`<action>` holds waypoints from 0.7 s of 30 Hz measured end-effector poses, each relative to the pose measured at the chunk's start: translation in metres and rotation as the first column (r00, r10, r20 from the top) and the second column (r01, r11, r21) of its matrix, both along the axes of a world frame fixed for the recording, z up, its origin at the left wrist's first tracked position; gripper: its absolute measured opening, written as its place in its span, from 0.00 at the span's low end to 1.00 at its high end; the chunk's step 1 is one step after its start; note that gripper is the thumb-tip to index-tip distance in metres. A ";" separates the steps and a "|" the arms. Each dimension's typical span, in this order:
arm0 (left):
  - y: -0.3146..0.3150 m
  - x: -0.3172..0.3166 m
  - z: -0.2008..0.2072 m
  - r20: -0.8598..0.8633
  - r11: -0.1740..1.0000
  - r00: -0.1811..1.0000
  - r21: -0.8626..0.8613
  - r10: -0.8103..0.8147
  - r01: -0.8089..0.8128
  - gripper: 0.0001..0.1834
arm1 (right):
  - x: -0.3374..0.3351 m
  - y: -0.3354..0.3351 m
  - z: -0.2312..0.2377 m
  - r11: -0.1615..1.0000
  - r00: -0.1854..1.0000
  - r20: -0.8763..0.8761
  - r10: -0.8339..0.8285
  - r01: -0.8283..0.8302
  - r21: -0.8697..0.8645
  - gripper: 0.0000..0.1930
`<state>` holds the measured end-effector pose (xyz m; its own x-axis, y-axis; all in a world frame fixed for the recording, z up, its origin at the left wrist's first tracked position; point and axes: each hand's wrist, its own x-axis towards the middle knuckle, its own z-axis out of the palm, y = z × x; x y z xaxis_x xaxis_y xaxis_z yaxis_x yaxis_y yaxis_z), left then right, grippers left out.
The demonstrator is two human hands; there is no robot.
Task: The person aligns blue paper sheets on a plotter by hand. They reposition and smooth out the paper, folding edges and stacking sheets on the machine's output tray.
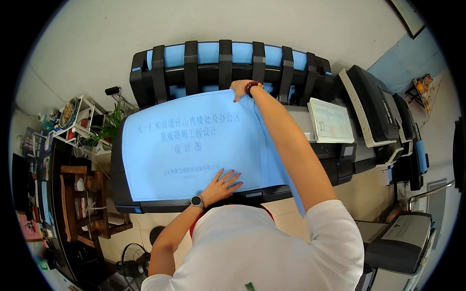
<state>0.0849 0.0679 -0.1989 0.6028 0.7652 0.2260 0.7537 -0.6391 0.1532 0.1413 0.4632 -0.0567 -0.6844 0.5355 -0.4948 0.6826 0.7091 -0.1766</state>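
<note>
"At five o'clock on the blue drawing sheet (238, 157)?"
"Left hand (221, 187), spread flat, gripping nothing."
"And one o'clock?"
"Right hand (241, 89), pinching the far edge; title panel (189, 157) lies flat over the plotter (119, 169), four-o'clock flap (274, 167) apparently not yet."

We see a wide black printer (165, 206) with a blue sheet (194, 140) spread across its top. Toward its right end, we find a stack of pale papers (331, 121).
</note>
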 end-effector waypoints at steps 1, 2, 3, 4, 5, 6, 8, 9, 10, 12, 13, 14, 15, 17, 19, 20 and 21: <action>0.000 -0.002 0.000 -0.033 1.000 0.999 0.011 -0.004 0.005 0.39 | 0.000 0.002 0.003 1.000 1.000 -0.006 -0.011 0.011 -0.024 0.33; 0.000 -0.004 -0.001 -0.065 1.000 0.998 0.022 -0.005 0.006 0.39 | -0.002 0.003 0.005 0.999 1.000 -0.011 -0.019 0.019 -0.049 0.35; 0.001 -0.008 -0.002 -0.074 1.000 0.997 0.018 0.003 -0.001 0.39 | -0.003 0.002 0.006 0.999 1.000 -0.003 -0.010 0.010 -0.036 0.36; 0.002 -0.012 -0.002 -0.083 1.000 0.997 0.013 0.010 -0.008 0.39 | -0.005 0.004 0.008 0.999 1.000 0.014 -0.010 0.011 -0.030 0.36; 0.000 -0.018 -0.004 -0.093 1.000 0.995 0.002 0.023 -0.023 0.39 | -0.012 0.001 0.012 1.000 1.000 0.030 -0.003 0.004 -0.031 0.36; -0.001 -0.021 -0.003 -0.103 1.000 0.994 -0.001 0.030 -0.030 0.39 | -0.016 -0.003 0.014 0.999 0.999 0.047 0.003 -0.002 -0.032 0.36; 0.002 -0.024 -0.002 -0.116 1.000 0.993 -0.008 0.024 -0.025 0.39 | -0.016 -0.007 0.014 0.995 0.998 0.053 0.044 -0.048 0.085 0.34; 0.006 -0.022 -0.001 -0.104 1.000 0.994 -0.001 0.026 -0.026 0.39 | -0.010 -0.007 0.011 0.993 0.999 0.024 0.028 -0.031 0.114 0.32; 0.005 -0.020 -0.001 -0.104 1.000 0.994 -0.009 0.015 -0.016 0.40 | -0.003 -0.006 0.009 0.990 1.000 -0.006 0.011 -0.010 0.144 0.31; 0.005 -0.019 -0.002 -0.110 1.000 0.994 -0.018 0.018 -0.020 0.40 | -0.003 -0.016 0.009 0.961 0.998 0.027 0.063 -0.068 0.269 0.35; 0.005 -0.019 -0.003 -0.108 0.999 0.994 -0.035 0.019 -0.023 0.39 | 0.002 -0.018 0.011 0.949 0.998 0.022 0.067 -0.070 0.306 0.37; 0.004 -0.017 -0.005 -0.104 0.999 0.994 -0.037 0.034 -0.038 0.39 | 0.009 -0.026 0.010 0.937 0.997 0.019 0.073 -0.075 0.340 0.39; 0.003 -0.017 -0.008 -0.100 0.998 0.994 -0.040 0.045 -0.050 0.38 | 0.022 -0.033 0.006 0.841 0.977 -0.081 0.199 -0.128 0.526 0.42; 0.005 -0.012 -0.010 -0.085 0.997 0.995 -0.050 0.050 -0.054 0.36 | 0.049 -0.038 -0.002 0.810 0.852 -0.439 0.286 0.031 0.586 0.35; 0.003 -0.012 -0.012 -0.028 0.992 0.995 -0.083 0.091 -0.093 0.35 | 0.071 -0.067 -0.002 0.871 0.698 -0.698 0.157 0.236 0.432 0.27; 0.004 -0.010 -0.008 -0.001 0.991 0.995 -0.091 0.103 -0.102 0.35 | 0.092 -0.085 -0.003 0.879 0.613 -0.785 0.086 0.325 0.350 0.25; 0.008 -0.006 -0.002 0.011 0.992 0.995 -0.080 0.098 -0.097 0.34 | 0.119 -0.101 -0.007 0.872 0.520 -0.854 0.011 0.414 0.263 0.23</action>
